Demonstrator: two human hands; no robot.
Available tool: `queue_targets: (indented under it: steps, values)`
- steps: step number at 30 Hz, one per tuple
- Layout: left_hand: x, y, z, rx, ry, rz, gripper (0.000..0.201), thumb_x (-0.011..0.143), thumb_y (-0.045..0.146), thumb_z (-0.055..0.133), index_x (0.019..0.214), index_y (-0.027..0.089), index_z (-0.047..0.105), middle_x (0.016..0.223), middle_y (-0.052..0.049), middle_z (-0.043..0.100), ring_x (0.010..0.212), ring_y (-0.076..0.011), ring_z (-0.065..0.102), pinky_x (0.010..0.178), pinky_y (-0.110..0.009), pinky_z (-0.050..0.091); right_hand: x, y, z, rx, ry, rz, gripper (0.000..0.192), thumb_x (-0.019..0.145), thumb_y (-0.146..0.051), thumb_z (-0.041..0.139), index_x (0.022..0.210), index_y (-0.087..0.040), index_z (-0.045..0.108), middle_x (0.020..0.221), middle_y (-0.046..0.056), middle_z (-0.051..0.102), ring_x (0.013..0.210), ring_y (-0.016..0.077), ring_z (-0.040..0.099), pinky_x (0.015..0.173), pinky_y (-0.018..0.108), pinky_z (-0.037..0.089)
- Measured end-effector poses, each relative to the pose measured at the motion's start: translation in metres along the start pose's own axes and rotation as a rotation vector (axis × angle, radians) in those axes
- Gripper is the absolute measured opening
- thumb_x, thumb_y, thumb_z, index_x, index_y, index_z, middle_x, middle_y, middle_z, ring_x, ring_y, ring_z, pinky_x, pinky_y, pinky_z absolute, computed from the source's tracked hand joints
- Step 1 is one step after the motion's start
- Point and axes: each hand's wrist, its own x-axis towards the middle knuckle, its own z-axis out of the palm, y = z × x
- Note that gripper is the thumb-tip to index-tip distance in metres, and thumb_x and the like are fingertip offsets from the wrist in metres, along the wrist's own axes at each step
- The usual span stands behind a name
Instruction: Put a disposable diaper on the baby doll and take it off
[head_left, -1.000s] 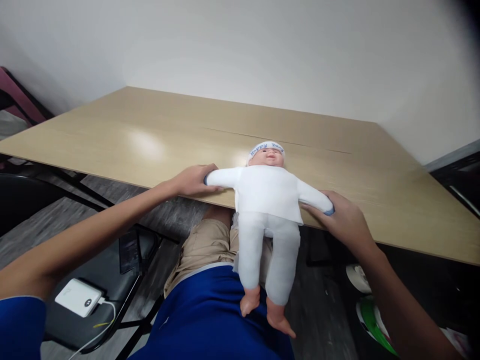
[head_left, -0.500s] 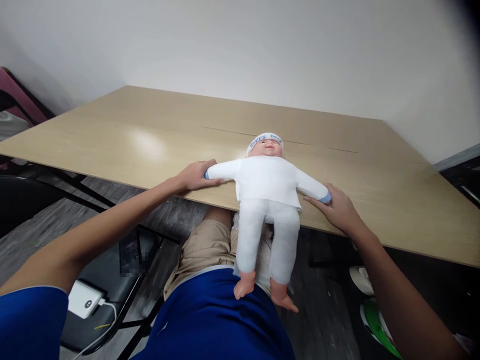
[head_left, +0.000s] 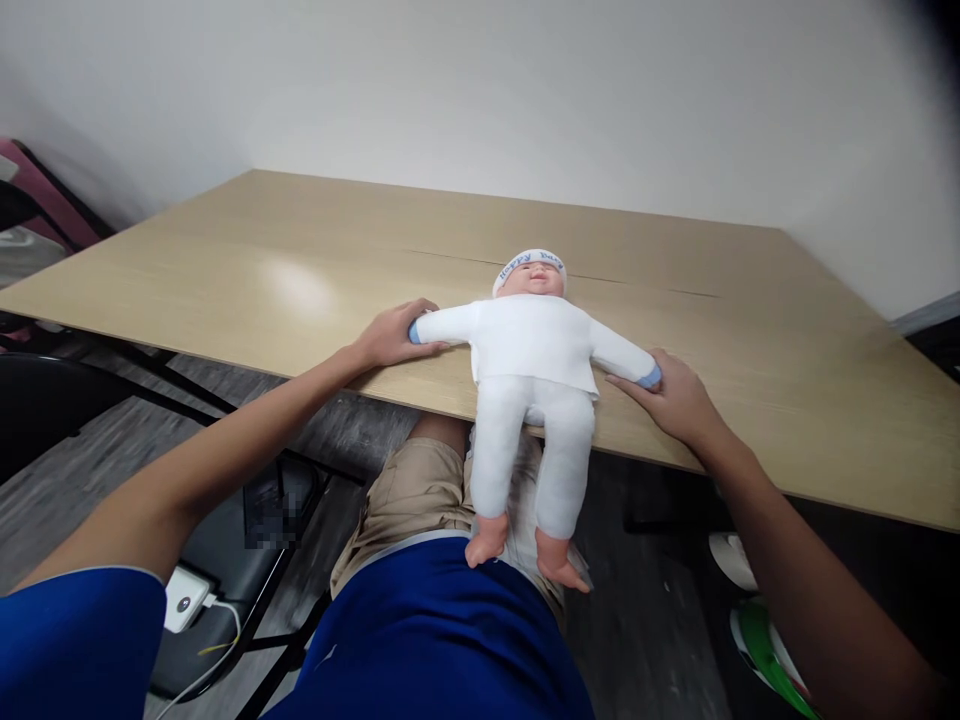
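A baby doll (head_left: 534, 340) in a white top, white trousers and a white lettered headband lies face up at the near edge of the wooden table (head_left: 360, 230). Its legs hang over the edge above my lap, bare feet showing. My left hand (head_left: 401, 332) is closed round the blue-cuffed end of one sleeve. Round the other blue-cuffed sleeve end, my right hand (head_left: 675, 393) is closed as well. Both doll arms are stretched out sideways, and the doll's own hands are hidden in my grip.
A black chair (head_left: 232, 550) at my left carries a white power bank (head_left: 186, 598) with a cable and a dark phone-like device (head_left: 274, 500). A pale wall (head_left: 480, 90) stands behind the table. Green and white items (head_left: 772, 640) lie low at the right.
The doll has shifted slightly up the table, away from me, with both my hands still on its sleeve ends. Its feet have risen a little with it.
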Motion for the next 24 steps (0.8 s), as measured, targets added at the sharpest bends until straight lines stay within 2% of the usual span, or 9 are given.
queue_targets:
  steps: [5, 9, 14, 18, 24]
  values:
    - [-0.017, -0.003, -0.009, 0.003, 0.002, 0.023, 0.071, 0.093, 0.074, 0.068, 0.138, 0.021, 0.060, 0.140, -0.014, 0.071, 0.124, -0.0327, 0.066, 0.104, -0.044, 0.051, -0.017, 0.007, -0.007, -0.061, 0.098, -0.078, 0.050, 0.095, -0.070, 0.064, 0.114, -0.023, 0.065, 0.110, 0.016, 0.069, 0.103, 0.0357, 0.062, 0.099, 0.050, 0.046]
    - [-0.033, -0.007, -0.020, 0.008, -0.004, 0.011, 0.062, 0.096, 0.069, 0.065, 0.134, 0.020, 0.062, 0.130, -0.013, 0.073, 0.115, -0.0307, 0.064, 0.101, -0.044, 0.051, -0.042, 0.018, -0.023, -0.023, 0.119, -0.048, 0.050, 0.096, -0.063, 0.067, 0.127, -0.023, 0.065, 0.124, 0.019, 0.070, 0.108, 0.0372, 0.064, 0.102, 0.051, 0.047]
    - [-0.041, -0.010, -0.026, -0.005, -0.006, -0.026, 0.049, 0.105, 0.064, 0.050, 0.122, 0.022, 0.067, 0.114, -0.010, 0.074, 0.102, -0.0274, 0.061, 0.097, -0.044, 0.050, -0.060, 0.038, -0.037, -0.008, 0.104, 0.012, 0.043, 0.096, -0.061, 0.066, 0.118, -0.025, 0.073, 0.116, 0.015, 0.075, 0.099, 0.0326, 0.066, 0.097, 0.048, 0.048]
    - [-0.042, -0.010, -0.026, 0.007, 0.027, -0.026, 0.048, 0.104, 0.065, 0.050, 0.112, 0.022, 0.070, 0.111, -0.010, 0.075, 0.100, -0.0271, 0.061, 0.098, -0.046, 0.049, -0.061, 0.041, -0.038, -0.024, 0.090, -0.025, 0.038, 0.098, -0.059, 0.061, 0.107, -0.026, 0.077, 0.113, 0.014, 0.079, 0.111, 0.0340, 0.067, 0.105, 0.050, 0.045]
    - [-0.050, -0.012, -0.030, -0.011, 0.079, -0.063, 0.049, 0.100, 0.069, 0.059, 0.098, 0.022, 0.072, 0.107, -0.008, 0.078, 0.093, -0.0242, 0.060, 0.095, -0.042, 0.048, -0.061, 0.035, -0.037, 0.021, 0.119, 0.051, 0.046, 0.098, -0.057, 0.065, 0.128, -0.023, 0.075, 0.118, 0.015, 0.079, 0.101, 0.0299, 0.069, 0.102, 0.046, 0.049]
